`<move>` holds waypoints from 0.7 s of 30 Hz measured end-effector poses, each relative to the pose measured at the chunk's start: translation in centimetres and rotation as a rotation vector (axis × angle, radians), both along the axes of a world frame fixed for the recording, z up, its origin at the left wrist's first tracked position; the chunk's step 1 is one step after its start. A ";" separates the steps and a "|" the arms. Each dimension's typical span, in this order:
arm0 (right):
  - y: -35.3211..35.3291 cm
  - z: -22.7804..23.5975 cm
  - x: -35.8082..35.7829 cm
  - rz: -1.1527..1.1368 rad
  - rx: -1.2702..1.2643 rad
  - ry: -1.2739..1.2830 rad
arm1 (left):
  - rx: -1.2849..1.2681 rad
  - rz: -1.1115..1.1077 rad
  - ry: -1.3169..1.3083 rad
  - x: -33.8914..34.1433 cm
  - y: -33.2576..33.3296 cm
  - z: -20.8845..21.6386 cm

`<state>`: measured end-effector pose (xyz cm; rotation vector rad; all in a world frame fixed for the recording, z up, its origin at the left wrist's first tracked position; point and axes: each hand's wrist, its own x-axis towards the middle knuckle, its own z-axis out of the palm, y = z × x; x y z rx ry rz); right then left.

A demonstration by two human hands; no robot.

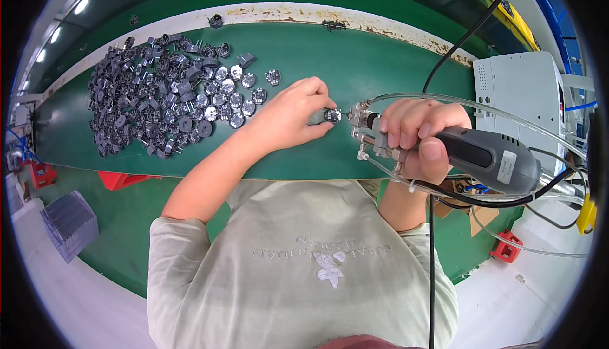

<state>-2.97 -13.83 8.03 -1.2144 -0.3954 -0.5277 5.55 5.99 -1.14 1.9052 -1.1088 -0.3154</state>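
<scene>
My left hand (293, 116) is closed in a pinch around a small dark plug part (332, 116), held low over the green bench top. Wrapped round a dark grey electric screwdriver (491, 155) is my right hand (422, 130). The screwdriver lies almost level, its metal nozzle (360, 117) pointing left, close beside the plug part. Whether its tip touches the part is too small to tell. Left of my left hand lies a large heap of similar plug parts (149, 95), several with metal prongs showing. Nearest my left wrist, some rest with their shiny insides upward (236, 100).
Clear hoses and a black cable (466, 35) run from the screwdriver and above the bench. A grey-white machine box (517, 89) stands at the right end. A rusty white ledge (279, 13) borders the far side. Below are red stools (505, 246) and a cardboard box (483, 219).
</scene>
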 end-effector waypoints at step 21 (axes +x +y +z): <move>1.6 0.6 0.8 -0.066 -0.443 0.139 | -0.012 -0.037 -0.037 0.4 -0.2 -0.3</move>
